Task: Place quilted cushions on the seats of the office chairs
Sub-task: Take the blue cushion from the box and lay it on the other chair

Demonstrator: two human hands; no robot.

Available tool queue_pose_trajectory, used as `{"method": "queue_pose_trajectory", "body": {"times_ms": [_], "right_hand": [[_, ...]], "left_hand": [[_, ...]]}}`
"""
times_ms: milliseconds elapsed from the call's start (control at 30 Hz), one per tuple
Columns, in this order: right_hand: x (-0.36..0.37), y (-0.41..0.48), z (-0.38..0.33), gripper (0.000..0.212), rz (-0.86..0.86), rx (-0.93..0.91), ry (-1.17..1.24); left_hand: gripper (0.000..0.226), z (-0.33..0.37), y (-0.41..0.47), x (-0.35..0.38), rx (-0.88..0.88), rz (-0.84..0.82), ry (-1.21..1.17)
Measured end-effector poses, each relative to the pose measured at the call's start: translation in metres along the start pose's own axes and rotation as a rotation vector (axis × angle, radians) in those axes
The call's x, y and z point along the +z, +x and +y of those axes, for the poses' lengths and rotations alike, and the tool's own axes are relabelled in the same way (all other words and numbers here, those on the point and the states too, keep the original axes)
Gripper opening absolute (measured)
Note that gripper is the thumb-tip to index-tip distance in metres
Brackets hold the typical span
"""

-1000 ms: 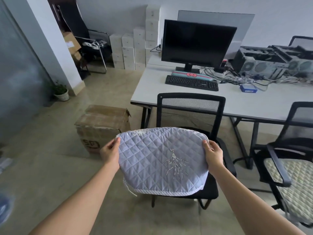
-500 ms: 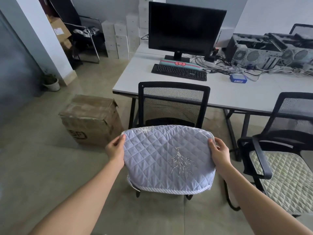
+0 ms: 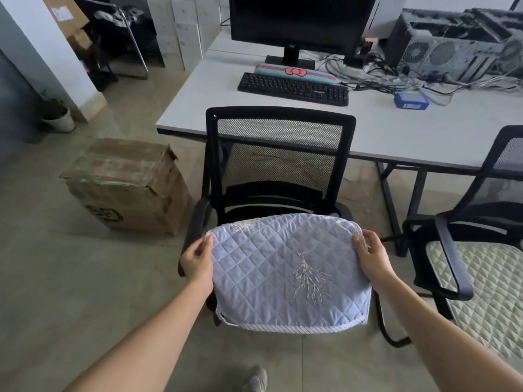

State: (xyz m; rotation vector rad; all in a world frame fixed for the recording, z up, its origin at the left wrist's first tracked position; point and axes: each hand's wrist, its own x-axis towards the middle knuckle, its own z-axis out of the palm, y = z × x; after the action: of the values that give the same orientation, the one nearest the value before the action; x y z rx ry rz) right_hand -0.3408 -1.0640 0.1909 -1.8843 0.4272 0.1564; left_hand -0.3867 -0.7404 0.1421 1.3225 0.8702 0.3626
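Observation:
A pale blue quilted cushion [image 3: 285,270] with a white branch embroidery is held flat over the seat of a black mesh-back office chair [image 3: 278,154] in front of me. My left hand [image 3: 198,257] grips the cushion's left edge and my right hand [image 3: 369,254] grips its right edge. The cushion hides most of the seat; whether it rests on it I cannot tell. A second black office chair [image 3: 464,250] at the right has a pale green quilted cushion [image 3: 481,290] lying on its seat.
A white desk [image 3: 396,131] behind the chairs carries a monitor [image 3: 300,21], a keyboard [image 3: 293,87], cables and open computer cases [image 3: 452,43]. A cardboard box [image 3: 124,185] stands on the floor to the left of the chair. A small potted plant [image 3: 58,117] sits by the pillar.
I have come closer to the middle chair, and the cushion in both hands has been carried forward and down over its seat.

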Motion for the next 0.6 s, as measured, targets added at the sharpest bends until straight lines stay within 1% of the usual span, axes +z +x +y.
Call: {"method": "queue_pose_trajectory", "body": {"times_ms": [133,300,467,600], "right_hand": [[0.012,0.034,0.025,0.027,-0.012,0.009,-0.017],[0.037,0.073,0.058,0.026,-0.031,-0.003,-0.057],[0.068,0.103,0.099,0.022,-0.049,-0.006,-0.085],[0.090,0.118,0.149,0.029,-0.059,0.029,-0.159]], "left_hand": [[0.007,-0.030,0.022,0.014,0.018,0.025,0.047],[0.007,-0.067,0.052,0.023,0.014,0.043,0.073],[0.018,-0.125,0.073,0.022,0.022,0.074,0.165],[0.025,-0.179,0.085,0.013,-0.037,0.099,0.208]]}}
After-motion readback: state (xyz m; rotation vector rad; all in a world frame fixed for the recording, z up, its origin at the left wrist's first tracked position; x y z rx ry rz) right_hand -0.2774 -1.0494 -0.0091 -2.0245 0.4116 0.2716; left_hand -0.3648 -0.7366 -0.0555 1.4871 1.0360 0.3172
